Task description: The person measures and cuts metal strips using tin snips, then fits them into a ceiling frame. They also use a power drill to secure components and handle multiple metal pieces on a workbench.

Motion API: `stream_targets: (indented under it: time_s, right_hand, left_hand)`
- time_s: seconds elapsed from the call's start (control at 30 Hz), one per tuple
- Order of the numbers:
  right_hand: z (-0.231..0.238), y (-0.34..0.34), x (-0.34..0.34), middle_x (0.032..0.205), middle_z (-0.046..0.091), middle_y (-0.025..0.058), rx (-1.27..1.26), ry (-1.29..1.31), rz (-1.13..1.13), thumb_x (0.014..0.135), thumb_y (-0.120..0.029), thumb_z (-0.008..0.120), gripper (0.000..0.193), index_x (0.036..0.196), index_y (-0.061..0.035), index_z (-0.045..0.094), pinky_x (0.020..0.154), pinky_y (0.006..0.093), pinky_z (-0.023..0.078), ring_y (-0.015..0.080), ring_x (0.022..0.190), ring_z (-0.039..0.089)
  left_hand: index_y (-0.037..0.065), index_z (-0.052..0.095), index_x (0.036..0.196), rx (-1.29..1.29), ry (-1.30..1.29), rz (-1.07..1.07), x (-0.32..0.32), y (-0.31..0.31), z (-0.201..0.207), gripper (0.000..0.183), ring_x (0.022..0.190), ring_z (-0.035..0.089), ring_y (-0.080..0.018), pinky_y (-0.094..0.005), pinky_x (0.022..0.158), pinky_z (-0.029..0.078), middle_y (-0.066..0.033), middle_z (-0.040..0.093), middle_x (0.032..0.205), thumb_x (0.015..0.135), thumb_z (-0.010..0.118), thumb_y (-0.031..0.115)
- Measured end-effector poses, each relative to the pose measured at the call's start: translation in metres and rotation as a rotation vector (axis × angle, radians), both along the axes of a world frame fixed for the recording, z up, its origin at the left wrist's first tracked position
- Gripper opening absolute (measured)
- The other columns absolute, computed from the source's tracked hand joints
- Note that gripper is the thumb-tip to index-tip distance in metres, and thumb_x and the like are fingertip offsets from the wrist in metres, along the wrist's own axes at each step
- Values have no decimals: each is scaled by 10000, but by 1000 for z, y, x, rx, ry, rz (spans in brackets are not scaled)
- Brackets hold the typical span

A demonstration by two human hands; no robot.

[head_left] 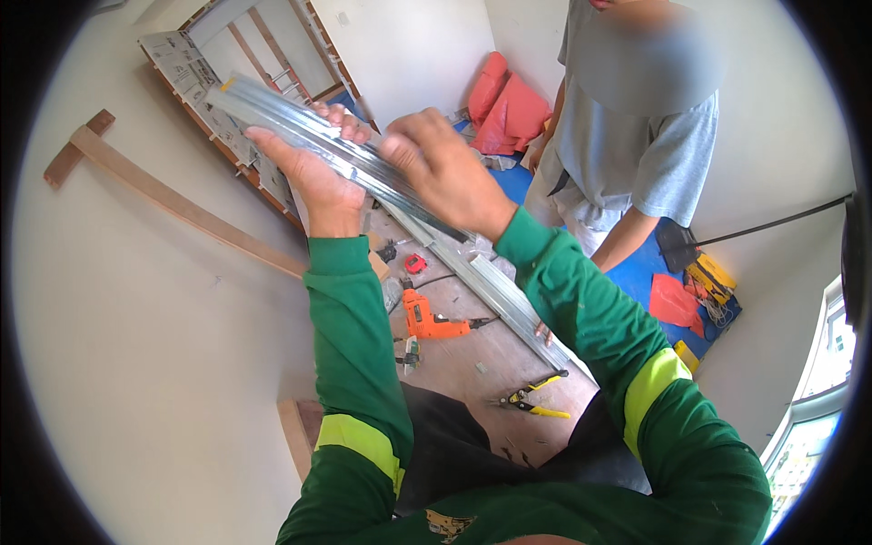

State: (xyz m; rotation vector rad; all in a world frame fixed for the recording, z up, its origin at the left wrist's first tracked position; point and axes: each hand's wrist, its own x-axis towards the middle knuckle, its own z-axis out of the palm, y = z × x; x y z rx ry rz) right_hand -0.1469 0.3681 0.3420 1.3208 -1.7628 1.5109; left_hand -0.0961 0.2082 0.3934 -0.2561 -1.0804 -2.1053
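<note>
Evidently, my left hand [320, 184] holds long silvery metal channels [274, 116], probably light, stiff, slick; best gripped mid-length. Right hand [447, 174]: grip, cannot tell.

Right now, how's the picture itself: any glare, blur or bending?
Head view: fisheye bending bows the wooden strip on the left; head view: daylight washes out the window and glints off the raised metal channels; head view: a blurred patch hides part of the co-worker.
</note>
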Motion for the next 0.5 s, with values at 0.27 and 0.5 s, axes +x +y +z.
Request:
stream_targets:
  time_s: [0.27,0.5]
  right_hand:
    - [-9,-25,33,1143,690,241,25,-128,107,941,-115,758,358,1240,65,680,880,469,571,393,962,715]
    - [-3,-42,34,997,686,242,-85,-292,248,840,-14,798,330,1135,57,668,795,472,534,390,906,690]
  left_hand:
    - [100,525,1026,-257,-34,120,-5,-9,-11,967,678,469,-96,-241,574,404,-6,528,848,830,326,1026]
    - [139,523,1021,-175,-77,123,4,-13,-25,884,657,371,-85,-235,557,323,54,416,767,859,316,982]
